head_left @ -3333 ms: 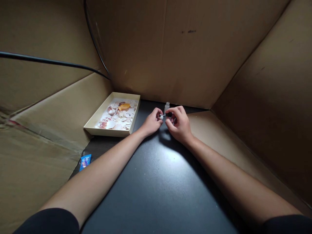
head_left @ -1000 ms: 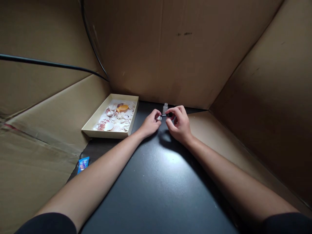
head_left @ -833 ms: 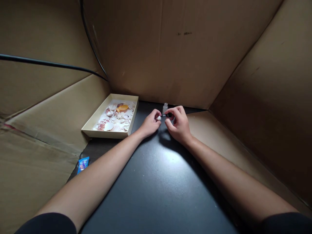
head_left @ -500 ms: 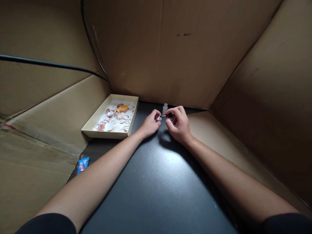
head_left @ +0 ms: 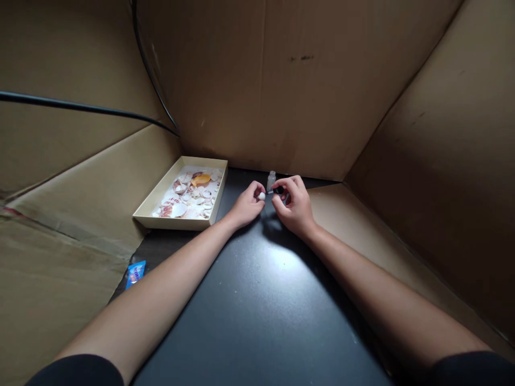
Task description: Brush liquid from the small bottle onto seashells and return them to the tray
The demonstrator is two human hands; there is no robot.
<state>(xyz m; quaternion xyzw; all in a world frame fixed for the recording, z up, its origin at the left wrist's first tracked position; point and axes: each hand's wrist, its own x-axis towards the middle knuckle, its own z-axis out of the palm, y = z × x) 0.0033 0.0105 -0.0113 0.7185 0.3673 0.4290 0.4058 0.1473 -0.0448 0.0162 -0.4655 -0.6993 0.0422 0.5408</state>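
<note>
My left hand rests on the black tabletop and pinches a small white shell between thumb and fingers. My right hand is closed on a small black brush cap, its tip pointing at the shell. Just behind the two hands stands a small clear bottle, uncapped and upright. Both forearms stretch forward from the near edge of the picture.
A shallow cream tray holding several shells, one of them orange, lies left of the hands. A blue wrapper sits at the table's left edge. Cardboard walls enclose the table; a black cable runs along the left wall.
The hands have hardly moved. The brush tip has shifted slightly against the shell, and the view has drifted a little.
</note>
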